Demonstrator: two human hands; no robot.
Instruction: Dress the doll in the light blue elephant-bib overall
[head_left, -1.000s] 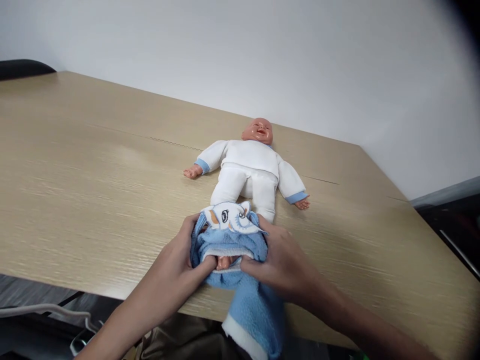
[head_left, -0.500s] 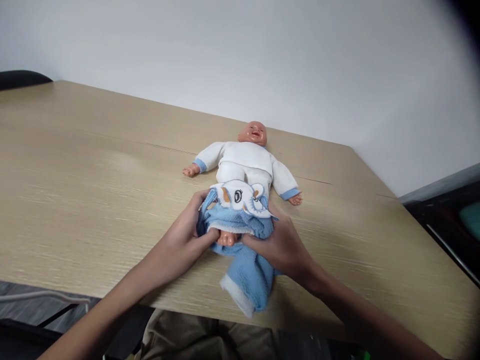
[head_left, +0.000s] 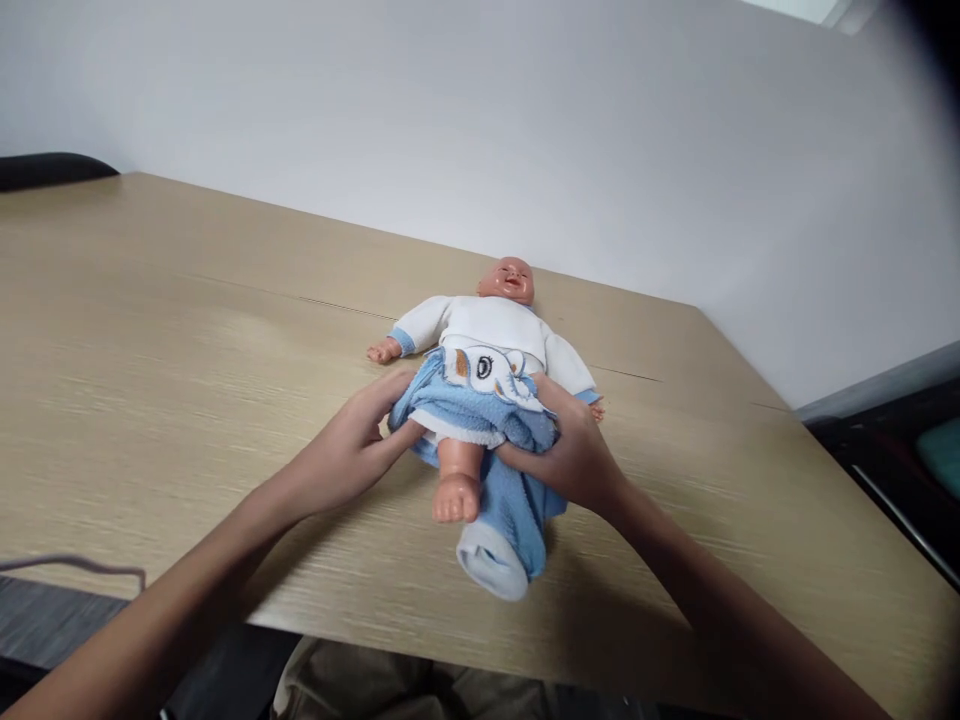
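Observation:
A baby doll (head_left: 495, 318) in a white top with blue cuffs lies on its back, head away from me. Blue pants (head_left: 517, 520) with white cuffs and an animal-face patch are bunched around its legs. One bare doll foot (head_left: 456, 497) pokes out of a pants leg, with the shin showing above it. The other pants leg hangs toward me, its cuff open and no foot visible in it. My left hand (head_left: 367, 435) grips the bunched fabric at the left, thumb at the cuff. On the right side, my right hand (head_left: 574, 440) pinches the same pants.
The doll rests on a light wooden table (head_left: 225, 400) against a pale wall (head_left: 375, 120). A black chair back (head_left: 56, 170) shows at the far left. Dark equipment (head_left: 892, 450) stands beyond the right edge. A cable (head_left: 75, 567) runs near the front left edge.
Both hands have pulled the pants up the doll's legs, away from me. The foot that barely showed at the cuff now sticks out with its shin.

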